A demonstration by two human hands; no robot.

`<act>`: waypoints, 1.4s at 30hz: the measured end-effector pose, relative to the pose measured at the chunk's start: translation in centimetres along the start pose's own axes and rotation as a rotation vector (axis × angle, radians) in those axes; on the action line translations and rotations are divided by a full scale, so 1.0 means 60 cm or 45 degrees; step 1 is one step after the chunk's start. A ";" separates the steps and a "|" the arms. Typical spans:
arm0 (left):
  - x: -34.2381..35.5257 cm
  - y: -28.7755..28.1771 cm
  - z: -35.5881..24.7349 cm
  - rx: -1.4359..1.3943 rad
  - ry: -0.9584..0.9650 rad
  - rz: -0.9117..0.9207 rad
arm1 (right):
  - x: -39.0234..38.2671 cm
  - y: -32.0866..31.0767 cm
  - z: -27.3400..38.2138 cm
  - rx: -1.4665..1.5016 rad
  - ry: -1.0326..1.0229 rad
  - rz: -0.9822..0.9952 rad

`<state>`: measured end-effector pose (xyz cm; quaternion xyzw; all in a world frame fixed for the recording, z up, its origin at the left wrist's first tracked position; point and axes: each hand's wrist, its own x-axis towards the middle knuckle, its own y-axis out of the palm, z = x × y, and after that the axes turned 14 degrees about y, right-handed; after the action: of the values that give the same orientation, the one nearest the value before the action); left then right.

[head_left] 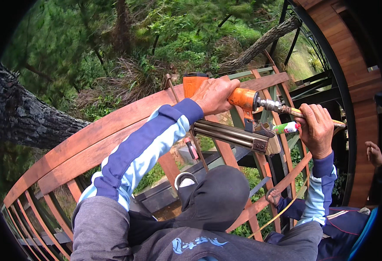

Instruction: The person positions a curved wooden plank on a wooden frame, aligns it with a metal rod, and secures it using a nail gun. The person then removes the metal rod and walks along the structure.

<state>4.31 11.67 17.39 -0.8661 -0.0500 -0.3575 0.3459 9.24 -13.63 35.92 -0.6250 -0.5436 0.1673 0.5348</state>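
Grey sweatshirt fabric fills the lower edge of the view, and from it two forearms in blue, light-blue and white striped sleeves rise toward the railing. Between them sits a dark hooded head of another person lower down, whose hand shows beside a rail slat. Further up, the left hand is clenched around the grip of an orange nail gun, whose long metal magazine slants down to the right beneath it. Just to the right, the right hand is closed around the air hose fitting that leaves the tool's rear end, and a small white glue bottle with a green cap sits just beside that hand; whether the fingers also grip it I cannot tell. The tool is held over the curved reddish wooden handrail, above its upright slats. At the far right another person's hand appears near the dark frame. Beyond the railing lie a thick rough tree trunk and green undergrowth.
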 end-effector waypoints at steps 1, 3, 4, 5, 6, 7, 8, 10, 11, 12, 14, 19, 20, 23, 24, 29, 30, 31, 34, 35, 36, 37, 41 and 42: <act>-0.001 -0.003 -0.003 0.033 0.030 0.007 | -0.013 0.003 0.005 -0.009 0.099 0.072; -0.002 -0.008 -0.016 0.267 0.139 0.009 | -0.041 0.004 0.022 0.127 0.223 0.148; 0.000 -0.009 -0.025 0.361 0.230 0.021 | -0.055 0.000 0.030 0.290 0.302 0.253; 0.001 -0.011 -0.035 0.467 0.291 0.061 | -0.067 -0.006 0.034 0.443 0.549 0.588; 0.007 -0.009 -0.049 0.579 0.377 0.080 | -0.074 -0.008 0.035 0.774 0.626 0.686; 0.009 -0.008 -0.064 0.696 0.457 0.092 | -0.080 -0.009 0.036 1.035 0.858 0.916; 0.016 -0.005 -0.077 0.734 0.519 0.022 | -0.081 -0.005 0.032 1.140 0.757 0.860; 0.022 0.005 -0.108 0.734 0.614 -0.042 | -0.078 0.013 0.026 1.459 0.788 0.928; 0.028 0.012 -0.121 0.709 0.659 -0.076 | -0.078 0.023 0.027 1.682 0.729 0.957; 0.032 0.020 -0.135 0.676 0.701 -0.153 | -0.079 0.038 0.034 1.887 0.857 0.985; 0.037 0.034 -0.159 0.692 0.951 -0.247 | -0.083 0.058 0.051 2.216 1.024 1.134; 0.009 0.065 -0.200 0.678 1.314 -0.217 | -0.097 0.063 0.119 2.337 1.554 0.937; 0.005 0.071 -0.200 0.666 1.343 -0.218 | -0.103 0.059 0.133 2.235 1.647 0.872; 0.001 0.092 -0.201 0.524 1.331 -0.228 | -0.129 0.057 0.157 2.767 1.626 0.677; 0.002 0.097 -0.201 0.528 1.337 -0.207 | -0.138 0.061 0.157 2.902 1.694 0.567; 0.004 0.104 -0.200 0.381 1.261 -0.083 | -0.175 0.113 0.142 3.350 1.497 0.485; 0.003 0.102 -0.202 0.681 1.251 -0.135 | -0.179 0.121 0.140 3.317 1.592 0.392; 0.002 0.099 -0.203 0.729 1.195 -0.054 | -0.180 0.127 0.136 3.236 1.481 0.388; -0.003 0.086 -0.211 0.702 0.946 0.095 | -0.178 0.138 0.140 2.887 1.704 0.435; -0.003 0.082 -0.218 0.660 0.872 0.028 | -0.174 0.142 0.142 2.881 1.709 0.397; -0.004 0.078 -0.226 0.612 0.796 -0.033 | -0.169 0.146 0.142 2.899 1.695 0.380; -0.004 0.074 -0.233 0.569 0.717 -0.086 | -0.171 0.158 0.166 2.668 1.655 0.206; -0.004 0.057 -0.242 0.274 0.900 -0.131 | -0.163 0.207 0.211 2.245 1.746 0.198; -0.012 0.048 -0.232 0.291 0.925 -0.185 | -0.159 0.218 0.212 2.215 1.810 0.264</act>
<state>-3.40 0.77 22.28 -0.6330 -0.0248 -0.6568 0.4091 2.38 -13.52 16.50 -0.0356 0.2401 0.1390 0.9601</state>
